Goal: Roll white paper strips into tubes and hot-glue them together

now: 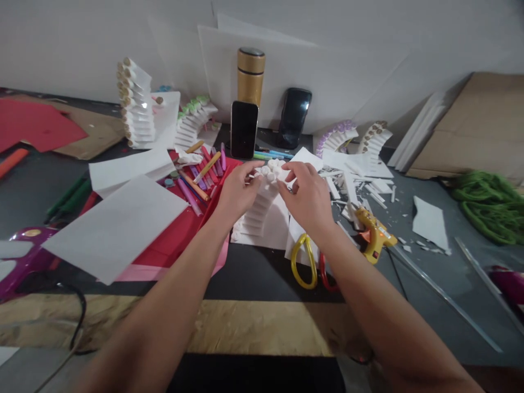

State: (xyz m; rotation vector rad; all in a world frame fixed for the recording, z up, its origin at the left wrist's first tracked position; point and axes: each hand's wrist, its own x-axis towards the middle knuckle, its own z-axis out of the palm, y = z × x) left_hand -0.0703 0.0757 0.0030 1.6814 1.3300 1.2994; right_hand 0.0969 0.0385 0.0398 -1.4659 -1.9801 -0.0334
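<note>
Both hands meet at the top of a white foam staircase model standing on a white base. My left hand pinches the small white round pieces at the model's top from the left. From the right, my right hand has its fingertips curled onto the same cluster. Scissors with yellow and red handles lie just under my right wrist. A yellow glue gun rests to the right of that hand.
Other stepped foam models stand at the back left and back right. Two phones and a gold flask lean by white boards. Markers, red and white sheets, foam scraps, green yarn, cardboard.
</note>
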